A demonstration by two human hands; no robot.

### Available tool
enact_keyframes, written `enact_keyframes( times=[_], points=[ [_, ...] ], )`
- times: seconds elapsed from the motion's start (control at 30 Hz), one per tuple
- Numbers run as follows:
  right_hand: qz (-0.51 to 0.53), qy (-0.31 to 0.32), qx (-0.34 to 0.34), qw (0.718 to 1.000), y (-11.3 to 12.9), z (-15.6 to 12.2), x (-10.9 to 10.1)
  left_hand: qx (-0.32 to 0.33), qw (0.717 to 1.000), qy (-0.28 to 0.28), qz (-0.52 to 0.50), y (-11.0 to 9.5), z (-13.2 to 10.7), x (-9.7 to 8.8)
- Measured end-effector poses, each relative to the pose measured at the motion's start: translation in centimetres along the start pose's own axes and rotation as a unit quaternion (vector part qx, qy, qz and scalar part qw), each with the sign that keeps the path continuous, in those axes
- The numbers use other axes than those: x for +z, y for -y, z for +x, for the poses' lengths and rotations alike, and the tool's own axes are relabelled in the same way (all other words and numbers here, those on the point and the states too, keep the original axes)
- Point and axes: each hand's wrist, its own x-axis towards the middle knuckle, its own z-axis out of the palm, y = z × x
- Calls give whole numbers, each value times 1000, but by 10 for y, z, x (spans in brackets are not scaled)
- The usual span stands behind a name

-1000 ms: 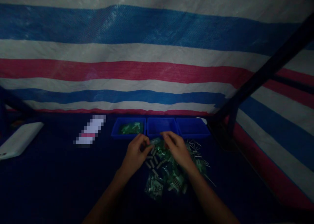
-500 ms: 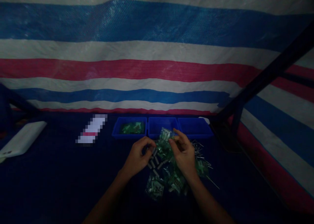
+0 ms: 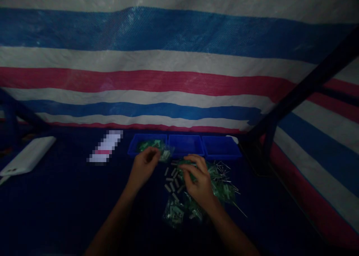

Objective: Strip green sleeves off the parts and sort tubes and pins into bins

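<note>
My left hand [image 3: 144,164] is closed in a pinch on a small clear plastic bag [image 3: 167,154] of pale pieces. That bag hangs by the front right corner of the left blue bin [image 3: 131,151], which holds several greenish bags [image 3: 150,143]. My right hand [image 3: 198,181] is over the heap, its curled fingers apart from the thumb, with green bags [image 3: 186,162] under the fingertips. Between the hands lie several short pale bars [image 3: 171,185]. Closer to me rests another filled bag [image 3: 174,213]; the right hand partly hides the heap.
Two more blue bins, the middle one [image 3: 186,153] and the right one [image 3: 221,155], stand alongside. Thin metal rods [image 3: 223,168] lie right of the heap. A white device [image 3: 28,157] lies at left, near a blurred-out sheet [image 3: 106,146]. Striped tarpaulin [image 3: 168,82] closes off the back.
My left hand has moved left and up from the pale bars, and a small bag is now in its pinch near the left bin. My right hand has shifted slightly left and down over the heap.
</note>
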Motion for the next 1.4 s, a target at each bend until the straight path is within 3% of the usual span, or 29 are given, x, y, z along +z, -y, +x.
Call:
enact_keyframes(
  times=[0.07, 0.13, 0.2, 0.3, 0.4, 0.53, 0.73, 1.07, 1.13, 1.23, 1.33, 1.4],
  points=[
    [5, -22, 34, 999, -2, 2, -5, 40, 991, -90, 96, 2, 10, -10],
    [25, 5, 57, 998, -2, 5, -12, 72, 972, -132, 179, 5, 18, -17],
    [45, 123, 56, 990, 0, 8, -21, 92, 947, -159, 264, 8, 21, -22],
    [30, 345, 25, 938, 8, 8, -30, 99, 916, -203, 331, 12, 17, -25],
    [-5, 444, -5, 896, 18, 1, -26, 101, 922, -205, 313, 14, 9, -23],
    [-39, 474, -57, 878, 30, -13, -12, 105, 942, -166, 272, 13, 4, -17],
    [-86, 447, -41, 890, 32, -16, -2, 124, 951, -139, 245, 11, 3, -14],
    [-69, 394, -41, 916, 32, -18, 5, 105, 970, -90, 198, 6, -3, -9],
    [-32, 347, -6, 937, 30, -15, 5, 97, 976, -76, 182, 4, -5, -7],
    [30, 214, 57, 975, 24, -9, 3, 66, 987, -30, 146, 0, -8, -1],
    [45, 84, 52, 994, 14, -3, -2, -1, 995, 78, 67, -3, -12, 7],
    [35, 49, 21, 998, 9, -2, -4, -66, 987, 147, -12, -4, -16, 15]
  ],
)
